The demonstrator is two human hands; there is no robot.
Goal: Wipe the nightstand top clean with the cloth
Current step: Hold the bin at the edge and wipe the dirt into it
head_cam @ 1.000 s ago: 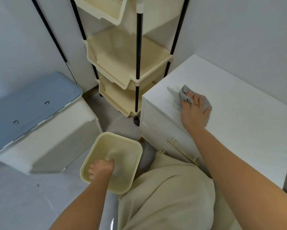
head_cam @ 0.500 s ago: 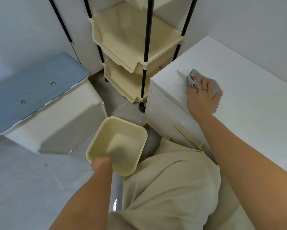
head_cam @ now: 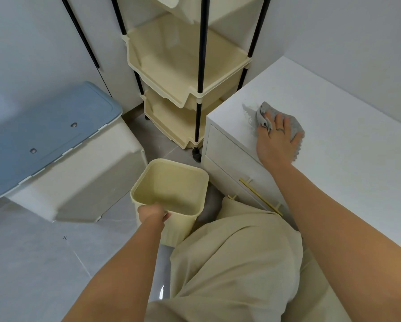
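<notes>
On nightstand [head_cam: 334, 147], right hand [head_cam: 275, 140] apparently pressing cloth [head_cam: 264, 111]

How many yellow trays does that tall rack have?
3: top tray, cut off by the picture's edge; middle tray; bottom tray by the floor. More may hide above.

An x mark [head_cam: 65, 237] stands on the floor [head_cam: 27, 273].

cloth [head_cam: 292, 126]: grey, soft woven fabric
nightstand [head_cam: 334, 140]: white, matt, smooth
bin [head_cam: 171, 182]: cream plastic, smooth
floor [head_cam: 32, 263]: grey tile, slight sheen
</notes>
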